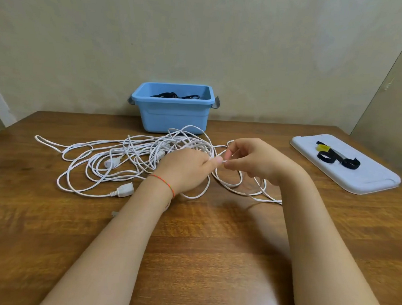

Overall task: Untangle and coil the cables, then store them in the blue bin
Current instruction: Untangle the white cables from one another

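The left hand and right hand meet above the wooden table, both pinching one strand of the tangled white extension cords, which sprawl just in front of the blue bin; dark cables already lie inside it. Judgement: untangling is in hand, coiling not begun. Next move calls for drawing the pinched strand free of the loops without tightening knots.

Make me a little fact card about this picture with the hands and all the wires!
hands: left hand and right hand both pinch one white strand
white cables: tangled heap on the wooden table
blue bin: behind the heap, black cables inside
lid: lying to the right, black straps and a yellow one on it
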{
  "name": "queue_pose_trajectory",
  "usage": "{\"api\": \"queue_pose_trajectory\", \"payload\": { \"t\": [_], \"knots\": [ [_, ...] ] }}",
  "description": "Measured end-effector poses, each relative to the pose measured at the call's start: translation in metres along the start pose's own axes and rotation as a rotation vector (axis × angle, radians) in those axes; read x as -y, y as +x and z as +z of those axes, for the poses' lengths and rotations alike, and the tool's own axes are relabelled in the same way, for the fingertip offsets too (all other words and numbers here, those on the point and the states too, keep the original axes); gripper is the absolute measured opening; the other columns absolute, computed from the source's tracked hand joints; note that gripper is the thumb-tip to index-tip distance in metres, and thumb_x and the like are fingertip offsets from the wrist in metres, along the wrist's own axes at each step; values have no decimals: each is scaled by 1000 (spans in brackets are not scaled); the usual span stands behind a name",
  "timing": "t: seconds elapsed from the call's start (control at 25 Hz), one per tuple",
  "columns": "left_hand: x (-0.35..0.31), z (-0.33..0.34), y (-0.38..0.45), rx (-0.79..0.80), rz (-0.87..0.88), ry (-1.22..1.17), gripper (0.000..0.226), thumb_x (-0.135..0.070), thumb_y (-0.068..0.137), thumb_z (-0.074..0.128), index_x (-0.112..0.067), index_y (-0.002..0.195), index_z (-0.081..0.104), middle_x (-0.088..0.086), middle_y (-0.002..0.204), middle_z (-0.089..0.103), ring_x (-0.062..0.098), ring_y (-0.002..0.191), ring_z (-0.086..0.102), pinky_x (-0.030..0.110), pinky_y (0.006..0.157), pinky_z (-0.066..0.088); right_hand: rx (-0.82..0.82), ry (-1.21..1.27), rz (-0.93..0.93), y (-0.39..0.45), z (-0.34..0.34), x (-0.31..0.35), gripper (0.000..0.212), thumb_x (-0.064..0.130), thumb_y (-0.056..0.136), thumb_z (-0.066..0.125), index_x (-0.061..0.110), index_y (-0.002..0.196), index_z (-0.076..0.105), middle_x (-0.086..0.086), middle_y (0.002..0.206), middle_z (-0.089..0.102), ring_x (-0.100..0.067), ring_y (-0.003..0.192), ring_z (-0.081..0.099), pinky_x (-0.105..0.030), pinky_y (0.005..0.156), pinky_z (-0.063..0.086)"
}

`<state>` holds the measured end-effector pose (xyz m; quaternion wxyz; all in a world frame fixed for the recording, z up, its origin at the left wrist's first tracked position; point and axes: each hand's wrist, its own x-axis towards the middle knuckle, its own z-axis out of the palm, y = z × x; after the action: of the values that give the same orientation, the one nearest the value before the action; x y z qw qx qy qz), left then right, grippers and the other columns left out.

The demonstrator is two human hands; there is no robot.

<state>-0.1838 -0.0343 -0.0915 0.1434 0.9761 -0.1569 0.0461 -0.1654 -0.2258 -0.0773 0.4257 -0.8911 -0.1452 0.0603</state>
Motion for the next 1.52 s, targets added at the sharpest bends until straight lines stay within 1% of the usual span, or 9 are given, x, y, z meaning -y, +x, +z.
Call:
{"api": "queue_pose_trajectory", "payload": {
  "t": [0.16, 0.36, 0.52, 0.8, 0.92, 1.08, 1.2, 1.32, 1.52],
  "knots": [
    [4, -2, 1, 12, 52, -147, 59, -60, 98, 43, -17, 58, 37, -5, 63, 50, 14, 56, 43, 33, 54, 28, -18, 67, -49, 1, -3, -3, 9, 18, 87, 74, 17, 81, 68, 5, 64, 57, -7, 49, 41, -24, 47, 35],
    [12, -14, -2, 140, -82, -1361, 60, -47, 103, 43, -23, 49, 28, -4, 44, 19, 12, 37, 17, 19, 40, 15, -53, 260, -101, 1, -3, -3, 10, 18, 91, 70, 10, 85, 67, -2, 57, 55, -18, 52, 47, -27, 48, 42],
    [31, -16, 4, 58, -356, -1954, 59, -46, 103, 41, -23, 50, 27, -6, 45, 17, 9, 37, 16, 21, 38, 11, -349, 355, 44, 6, -8, -13, 17, 22, 89, 73, 5, 89, 70, -5, 61, 59, -17, 58, 54, -34, 63, 52],
    [57, -4, 11, -313, -494, -2481, 61, -38, 104, 32, -21, 46, 30, -8, 45, 21, 9, 35, 20, 18, 36, 19, -429, -232, 177, 17, -12, -33, 25, 40, 94, 63, 21, 78, 68, 2, 70, 57, -17, 69, 52, -29, 57, 38],
    [58, -7, 7, -462, -460, -2399, 50, -34, 98, 32, -21, 50, 31, -7, 47, 22, 10, 39, 21, 20, 39, 21, -495, -327, 216, 15, -15, -32, 17, 37, 93, 65, 24, 83, 65, 0, 84, 65, -22, 80, 60, -34, 68, 50],
    [36, -15, 8, -477, -358, -2021, 39, -28, 94, 33, -21, 56, 32, -4, 49, 26, 12, 41, 24, 21, 43, 21, -318, -490, 69, 11, 2, -5, 18, 32, 86, 73, 18, 79, 67, 0, 80, 64, -18, 75, 55, -30, 58, 39],
    [17, -14, 8, -402, -229, -1749, 39, -29, 101, 31, -19, 63, 33, -1, 53, 38, 16, 46, 40, 26, 47, 36, -42, -276, -66, -1, 11, 16, 9, 25, 80, 77, 23, 76, 70, 2, 74, 66, -9, 68, 56, -26, 63, 45],
    [2, -10, 3, -310, -129, -1419, 38, -25, 105, 31, -12, 71, 38, 8, 56, 52, 24, 52, 57, 28, 53, 50, 11, 18, -185, -11, 7, 24, 6, 18, 85, 76, 19, 81, 72, 3, 69, 64, -4, 61, 51, -21, 61, 41],
    [-13, -1, -2, 89, -66, -1423, 41, -32, 102, 31, -12, 68, 42, 5, 47, 36, 19, 34, 36, 27, 44, 28, -120, 312, -338, -15, 5, 29, 19, 19, 95, 64, 17, 77, 69, 15, 54, 48, -5, 51, 35, -18, 50, 29]
  ]
}}
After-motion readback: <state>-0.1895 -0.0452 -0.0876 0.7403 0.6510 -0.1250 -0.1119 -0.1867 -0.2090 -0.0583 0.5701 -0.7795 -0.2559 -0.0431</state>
